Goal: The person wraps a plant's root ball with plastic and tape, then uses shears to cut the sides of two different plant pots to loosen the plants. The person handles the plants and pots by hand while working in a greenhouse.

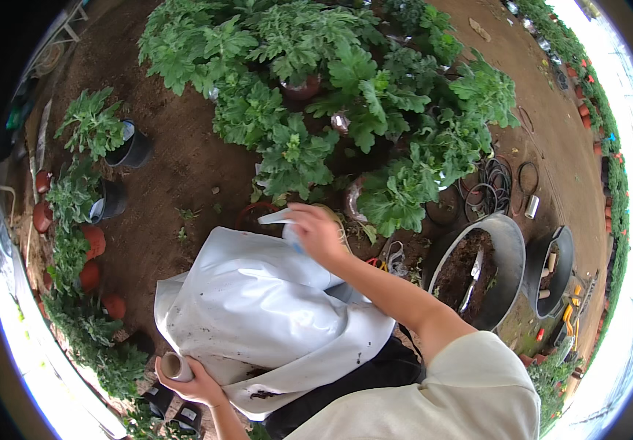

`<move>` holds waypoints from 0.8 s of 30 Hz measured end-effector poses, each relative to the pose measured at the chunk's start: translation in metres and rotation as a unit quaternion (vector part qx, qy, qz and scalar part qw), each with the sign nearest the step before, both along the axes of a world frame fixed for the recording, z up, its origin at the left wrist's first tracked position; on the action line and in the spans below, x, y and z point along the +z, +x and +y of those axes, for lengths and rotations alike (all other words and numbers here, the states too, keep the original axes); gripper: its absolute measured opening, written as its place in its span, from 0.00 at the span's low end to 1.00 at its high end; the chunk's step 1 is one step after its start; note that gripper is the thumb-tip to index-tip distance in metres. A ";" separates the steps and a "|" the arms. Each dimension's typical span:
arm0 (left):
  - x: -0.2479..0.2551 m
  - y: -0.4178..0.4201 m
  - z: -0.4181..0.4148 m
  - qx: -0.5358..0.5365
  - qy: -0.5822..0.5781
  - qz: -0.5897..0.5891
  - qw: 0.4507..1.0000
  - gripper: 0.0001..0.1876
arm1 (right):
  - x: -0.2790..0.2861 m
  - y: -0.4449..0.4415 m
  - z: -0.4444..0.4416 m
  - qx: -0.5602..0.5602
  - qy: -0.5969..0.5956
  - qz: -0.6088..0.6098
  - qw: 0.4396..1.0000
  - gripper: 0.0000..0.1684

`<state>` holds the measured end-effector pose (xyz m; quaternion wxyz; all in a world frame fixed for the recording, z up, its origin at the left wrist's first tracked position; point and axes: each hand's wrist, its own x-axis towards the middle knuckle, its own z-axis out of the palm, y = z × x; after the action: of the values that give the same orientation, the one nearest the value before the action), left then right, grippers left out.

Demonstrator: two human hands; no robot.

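Observation:
My left hand (204, 383) holds a cardboard tube (177, 367) with its open end up, at the lower left beside the white plastic apron (256, 308) spread over my lap. Above the apron's far edge is my right hand (312, 234), its fingers closed on a whitish strip (275, 216). Something pale with a bit of blue shows just under that palm; what it is I cannot tell. Leafy potted plants (300, 148) stand close beyond the right hand. Scissors with red and yellow handles (381, 264) lie on the soil to its right.
At the right stand a large tub of soil with a trowel (473, 280) in it and a smaller tub (558, 264) holding cardboard tubes. Coiled hoses (487, 187) and a foil roll (532, 207) lie behind them. Black pots (132, 146) and reddish pots (92, 242) line the left.

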<state>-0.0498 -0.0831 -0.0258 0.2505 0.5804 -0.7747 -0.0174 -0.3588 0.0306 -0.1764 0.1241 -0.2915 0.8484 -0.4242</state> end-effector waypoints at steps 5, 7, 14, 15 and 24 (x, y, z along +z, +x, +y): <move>0.001 -0.006 0.001 -0.021 0.009 0.043 0.999 0.27 | 0.129 -0.097 0.135 -0.362 0.130 0.060 0.921 0.10; 0.000 -0.014 0.004 -0.028 0.021 0.051 0.998 0.27 | 0.094 -0.143 0.177 -0.308 0.147 0.259 0.903 0.08; 0.005 -0.013 0.015 -0.013 -0.004 0.041 0.999 0.26 | 0.048 -0.180 0.175 0.032 0.369 0.097 0.924 0.07; 0.007 -0.012 0.017 -0.006 -0.010 0.035 0.999 0.26 | 0.040 -0.178 0.170 0.038 0.408 0.052 0.911 0.09; 0.003 -0.013 0.017 -0.012 0.009 0.035 0.999 0.27 | -0.018 -0.180 0.180 -0.025 0.442 -0.008 0.897 0.10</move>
<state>-0.0623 -0.0661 -0.0233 0.2725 0.5722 -0.7720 -0.0475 -0.5384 0.2110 -0.1942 0.2363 -0.1822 0.9544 -0.0110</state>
